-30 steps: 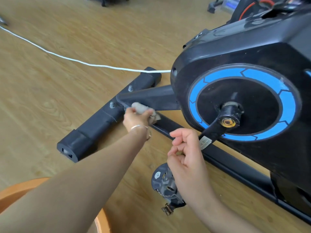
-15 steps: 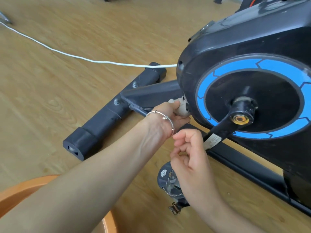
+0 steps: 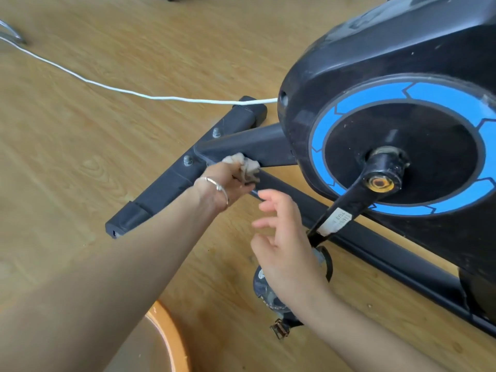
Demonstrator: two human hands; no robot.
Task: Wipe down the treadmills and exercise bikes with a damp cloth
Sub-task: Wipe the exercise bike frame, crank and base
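A black exercise bike point(image 3: 375, 65) with a blue ring on its flywheel cover fills the right of the head view. My left hand point(image 3: 225, 181), a silver bangle on its wrist, grips a bunched grey cloth point(image 3: 245, 165) and presses it on the bike's lower frame bar, where it meets the front stabiliser foot point(image 3: 171, 183). My right hand point(image 3: 284, 237) hovers with spread, relaxed fingers beside the crank arm point(image 3: 346, 208), above the pedal point(image 3: 271, 291), holding nothing.
A white cable point(image 3: 107, 85) runs across the wooden floor to the bike's front. An orange basin point(image 3: 171, 336) with murky water sits at the bottom edge under my left forearm. A metal leg point(image 3: 10, 33) shows at the far left.
My left hand has drawn the cloth back from under the flywheel housing to the frame joint. My right hand has uncurled and spread its fingers.
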